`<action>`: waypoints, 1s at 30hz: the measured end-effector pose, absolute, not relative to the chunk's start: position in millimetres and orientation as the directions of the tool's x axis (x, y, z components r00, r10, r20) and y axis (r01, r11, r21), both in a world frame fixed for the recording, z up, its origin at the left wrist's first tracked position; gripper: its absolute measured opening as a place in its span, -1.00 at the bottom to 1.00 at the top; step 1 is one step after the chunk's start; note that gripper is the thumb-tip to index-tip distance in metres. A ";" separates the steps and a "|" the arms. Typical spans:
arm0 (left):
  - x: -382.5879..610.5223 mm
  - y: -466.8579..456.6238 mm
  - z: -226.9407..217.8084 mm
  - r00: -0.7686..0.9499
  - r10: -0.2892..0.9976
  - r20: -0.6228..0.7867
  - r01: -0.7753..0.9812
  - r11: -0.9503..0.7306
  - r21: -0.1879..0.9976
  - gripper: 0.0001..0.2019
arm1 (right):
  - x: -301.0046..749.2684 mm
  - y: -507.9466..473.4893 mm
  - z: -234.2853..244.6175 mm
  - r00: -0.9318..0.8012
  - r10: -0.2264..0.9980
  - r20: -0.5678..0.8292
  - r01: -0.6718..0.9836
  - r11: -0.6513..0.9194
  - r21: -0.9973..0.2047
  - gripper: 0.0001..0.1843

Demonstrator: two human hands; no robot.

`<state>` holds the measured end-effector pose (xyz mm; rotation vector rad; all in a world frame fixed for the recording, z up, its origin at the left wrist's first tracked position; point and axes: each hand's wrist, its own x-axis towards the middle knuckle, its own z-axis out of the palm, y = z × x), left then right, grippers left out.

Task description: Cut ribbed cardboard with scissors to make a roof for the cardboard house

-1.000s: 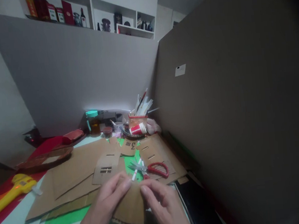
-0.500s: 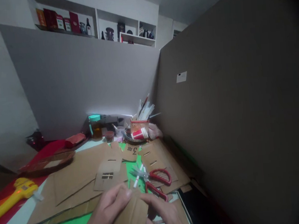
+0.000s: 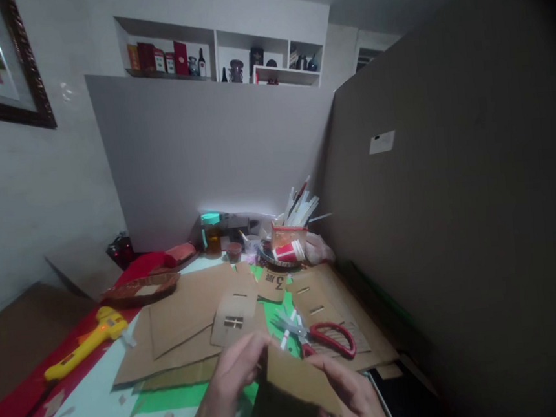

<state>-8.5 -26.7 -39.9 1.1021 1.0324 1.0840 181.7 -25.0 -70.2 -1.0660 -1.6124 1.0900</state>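
Between my hands is a folded piece of brown cardboard, one flat face turned up toward me. My left hand grips its left edge, fingers curled behind it. On the right edge, my right hand is closed round the piece, with some fingers hidden underneath. Just beyond lie red-handled scissors, blades pointing left, over a white stick marker. Flat cardboard sheets spread across the table to the left, and a cut piece with a small window hole rests on them.
A yellow glue gun lies at the left on red cloth. At the back stand a teal-lidded bottle, a holder of white sticks and a tipped red-and-white cup. A grey panel rises close on the right.
The view has swung left, so the scene sits further right. The cardboard piece has been turned in my hands, now showing a broader flat face. Both hands keep hold of it.
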 end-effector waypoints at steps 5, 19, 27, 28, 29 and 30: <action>-4.0 -34.1 -36.9 0.126 0.991 -0.038 -0.128 0.054 0.990 -0.58 | 180.4 -23.7 -63.4 -0.312 0.947 0.079 0.109 0.119 -0.987 -0.42; -5.5 -37.3 -36.0 0.017 1.000 0.009 -0.166 -0.006 0.986 -0.72 | 164.3 -31.4 -55.2 -0.293 0.956 -0.019 0.014 -0.015 -1.000 -0.47; -10.3 -29.7 -42.0 0.036 0.998 -0.048 -0.234 0.055 0.971 -0.77 | 163.4 -31.2 -60.7 -0.274 0.961 0.027 -0.072 0.007 -0.997 -0.46; -10.1 -30.1 -42.0 0.045 0.997 -0.059 -0.246 0.069 0.967 -0.77 | 163.6 -30.5 -61.5 -0.256 0.966 0.038 -0.075 0.020 -0.997 -0.47; -9.8 -30.8 -41.9 0.047 0.997 -0.066 -0.253 0.076 0.965 -0.76 | 163.6 -29.5 -62.7 -0.239 0.970 0.045 -0.080 0.026 -0.996 -0.48; -9.4 -31.7 -41.9 0.042 0.997 -0.068 -0.255 0.076 0.964 -0.76 | 163.5 -28.2 -64.3 -0.230 0.972 0.043 -0.090 0.023 -0.996 -0.47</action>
